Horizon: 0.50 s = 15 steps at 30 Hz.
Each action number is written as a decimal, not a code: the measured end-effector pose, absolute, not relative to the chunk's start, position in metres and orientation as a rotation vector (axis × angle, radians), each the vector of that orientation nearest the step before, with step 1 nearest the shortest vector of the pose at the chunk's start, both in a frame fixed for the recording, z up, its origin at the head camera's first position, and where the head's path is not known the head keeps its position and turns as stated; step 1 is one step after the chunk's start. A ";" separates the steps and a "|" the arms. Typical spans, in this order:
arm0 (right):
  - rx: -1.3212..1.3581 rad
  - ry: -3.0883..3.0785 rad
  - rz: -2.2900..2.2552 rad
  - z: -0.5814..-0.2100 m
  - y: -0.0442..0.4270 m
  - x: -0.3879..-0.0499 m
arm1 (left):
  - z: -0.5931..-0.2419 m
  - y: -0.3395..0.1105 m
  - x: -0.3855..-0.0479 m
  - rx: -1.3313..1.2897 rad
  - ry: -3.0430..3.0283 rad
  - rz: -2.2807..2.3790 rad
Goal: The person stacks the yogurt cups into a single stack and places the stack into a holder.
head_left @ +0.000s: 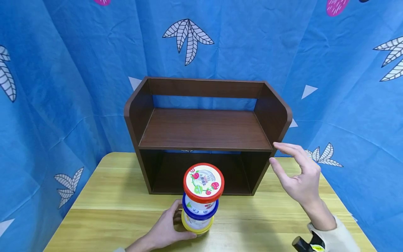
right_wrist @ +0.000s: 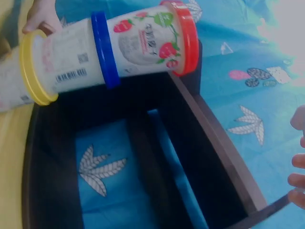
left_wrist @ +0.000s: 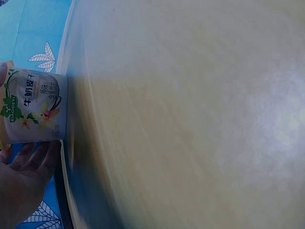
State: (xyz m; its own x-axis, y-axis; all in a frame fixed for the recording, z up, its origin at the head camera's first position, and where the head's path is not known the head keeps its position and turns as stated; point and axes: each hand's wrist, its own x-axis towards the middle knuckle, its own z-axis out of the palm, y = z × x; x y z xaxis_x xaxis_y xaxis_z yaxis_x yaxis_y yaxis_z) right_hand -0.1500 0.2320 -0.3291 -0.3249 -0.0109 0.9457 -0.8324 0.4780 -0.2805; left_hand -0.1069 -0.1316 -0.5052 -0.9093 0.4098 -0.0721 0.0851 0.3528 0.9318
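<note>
Three round tubs stand stacked on the wooden table, in front of the shelf. On top is a red-lidded tub (head_left: 204,182) with strawberries on its lid. Under it come a blue-lidded tub (head_left: 199,213) and, lowest, a yellow-lidded tub (left_wrist: 38,106) printed with yellow flowers. My left hand (head_left: 165,229) holds the lowest tub from the left, thumb in front and fingers behind. Raised in the air to the right of the stack, near the shelf's right side, my right hand (head_left: 299,176) holds nothing; its thumb and fingers are spread apart.
A dark brown two-level shelf (head_left: 206,129) stands at the back of the table (head_left: 104,199). Behind it hangs a blue curtain (head_left: 104,63) with leaf prints. A black device (head_left: 310,245) is strapped at my right wrist.
</note>
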 end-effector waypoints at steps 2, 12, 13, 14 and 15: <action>0.695 -1.676 0.991 -0.324 0.234 -0.151 | -0.505 -0.132 -0.107 0.438 2.328 1.575; 0.597 -1.666 0.924 -0.308 0.248 -0.168 | -0.504 -0.131 -0.107 0.412 2.345 1.547; 0.589 -1.667 0.915 -0.306 0.249 -0.169 | -0.504 -0.131 -0.107 0.410 2.346 1.545; 0.578 -1.670 0.903 -0.305 0.251 -0.171 | -0.504 -0.131 -0.107 0.410 2.346 1.544; 0.567 -1.670 0.892 -0.303 0.252 -0.172 | -0.503 -0.131 -0.107 0.411 2.345 1.545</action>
State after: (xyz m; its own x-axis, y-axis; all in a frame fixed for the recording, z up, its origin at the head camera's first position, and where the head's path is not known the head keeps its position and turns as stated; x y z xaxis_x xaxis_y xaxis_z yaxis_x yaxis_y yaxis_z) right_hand -0.1724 0.2523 -0.3032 -0.2800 0.0767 0.9569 -0.7528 0.6010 -0.2685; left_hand -0.1073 -0.1306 -0.5034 -0.9131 0.3968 -0.0935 0.0708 0.3800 0.9223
